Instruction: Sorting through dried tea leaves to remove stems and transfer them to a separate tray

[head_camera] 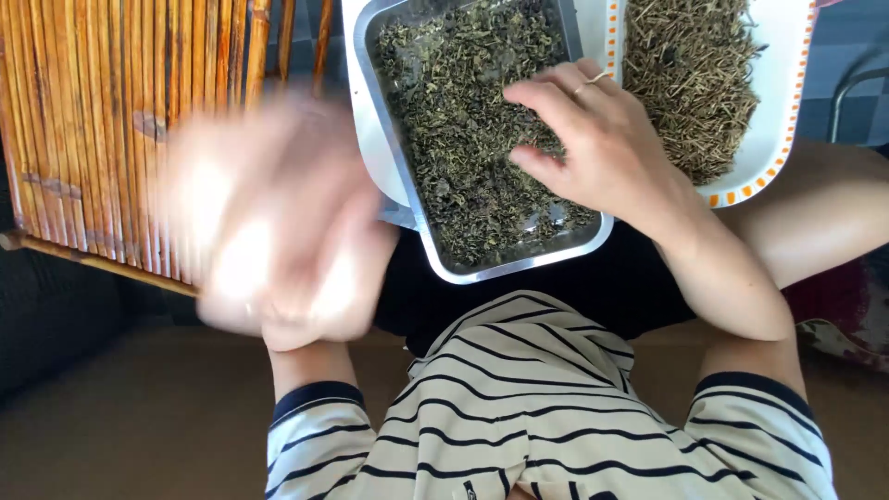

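A metal tray full of dried green-brown leaves rests on my lap, tilted toward me. My right hand, a ring on one finger, lies on the leaves at the tray's right side with fingers spread and bent into them. My left hand is a motion blur left of the tray, raised in front of a bamboo slat surface; what it holds cannot be made out.
A white tray with orange edge marks holds thin dried stems at the upper right. A bamboo slatted top fills the upper left. My striped shirt is below, over a tan floor.
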